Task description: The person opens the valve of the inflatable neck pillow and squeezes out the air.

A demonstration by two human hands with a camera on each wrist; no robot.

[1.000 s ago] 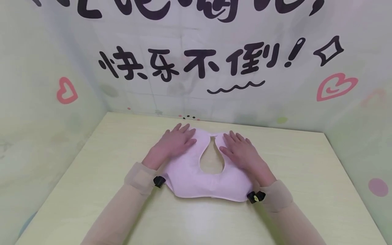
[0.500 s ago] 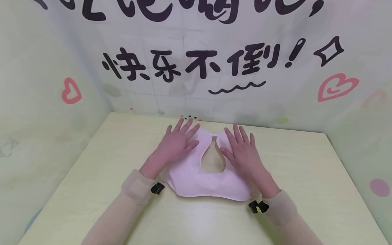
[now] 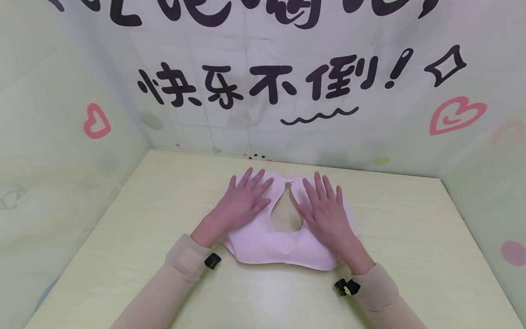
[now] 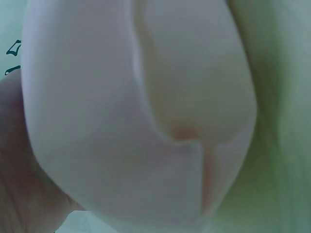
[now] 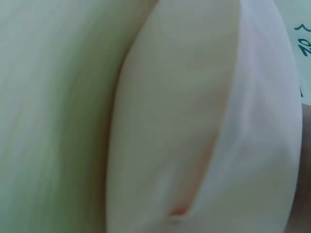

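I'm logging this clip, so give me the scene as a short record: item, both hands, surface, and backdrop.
Item: pillow, pink, U-shaped, its ends toward the backdrop
Left hand: palm down over the pillow's left side, fingers spread
Right hand: palm down over its right side, fingers spread
Surface: pale table under the pillow
Backdrop: light, printed with dark writing

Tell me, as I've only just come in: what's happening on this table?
A person's left hand and right hand rest, fingers extended, on what looks like a pink cushion, one on each side of its teardrop-shaped opening. The cushion lies on a pale table, toward the back edge. Neither hand is gripping it.
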